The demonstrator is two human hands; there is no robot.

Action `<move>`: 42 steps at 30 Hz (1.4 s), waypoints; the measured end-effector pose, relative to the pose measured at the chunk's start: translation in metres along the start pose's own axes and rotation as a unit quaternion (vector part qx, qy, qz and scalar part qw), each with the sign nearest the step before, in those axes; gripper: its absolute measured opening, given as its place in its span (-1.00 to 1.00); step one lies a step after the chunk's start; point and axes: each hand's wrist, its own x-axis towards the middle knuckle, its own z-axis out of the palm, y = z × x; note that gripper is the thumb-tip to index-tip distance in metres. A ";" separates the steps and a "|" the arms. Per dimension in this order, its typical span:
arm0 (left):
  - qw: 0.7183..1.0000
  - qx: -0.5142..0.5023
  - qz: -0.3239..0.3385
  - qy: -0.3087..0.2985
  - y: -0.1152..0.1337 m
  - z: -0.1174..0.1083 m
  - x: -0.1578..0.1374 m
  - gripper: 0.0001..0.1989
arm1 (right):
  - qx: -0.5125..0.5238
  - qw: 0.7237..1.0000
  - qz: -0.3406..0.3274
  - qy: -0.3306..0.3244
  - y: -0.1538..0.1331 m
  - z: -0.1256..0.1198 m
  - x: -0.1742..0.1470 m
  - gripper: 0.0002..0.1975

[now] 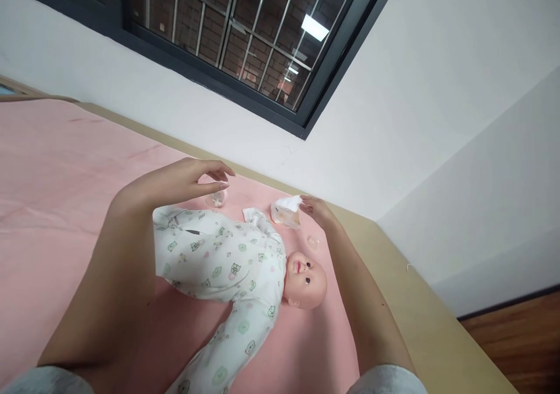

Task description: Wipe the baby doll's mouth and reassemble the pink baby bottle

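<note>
My left hand (199,178) is open, thumb and fingers apart, just over a small clear container (216,199) with something white in it. My right hand (315,209) has its fingers closed on a white tissue (291,202) that sticks up from a small soft pack (284,214). Between my arms a doll (306,280) lies on its back, head to the right, in a white sleepsuit (223,254) printed with green animals. One sleeve stretches toward me; my left forearm hides the lower part of the suit.
A small clear round piece (313,242), perhaps a lid, lies near the doll's head. The pink sheet (65,166) covers a wooden surface (420,324) that runs along the white wall. A dark-framed window (301,126) with bars is above.
</note>
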 end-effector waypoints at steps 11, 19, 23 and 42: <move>1.000 -0.002 -0.016 0.017 -0.005 0.002 0.004 -0.58 | -0.075 0.994 0.070 0.037 0.027 -0.006 0.009 -0.91; 0.979 -0.032 0.017 0.203 0.025 0.003 -0.003 -0.73 | -0.157 0.976 0.009 0.153 0.055 -0.039 -0.004 -0.68; 0.946 -0.102 0.025 0.307 0.036 0.013 0.003 -0.74 | -0.201 0.957 0.009 0.207 0.088 -0.048 -0.025 -0.40; 0.957 0.070 -0.277 0.042 -0.103 0.101 0.097 -0.15 | -0.301 0.921 0.000 0.248 0.139 -0.044 -0.052 -0.06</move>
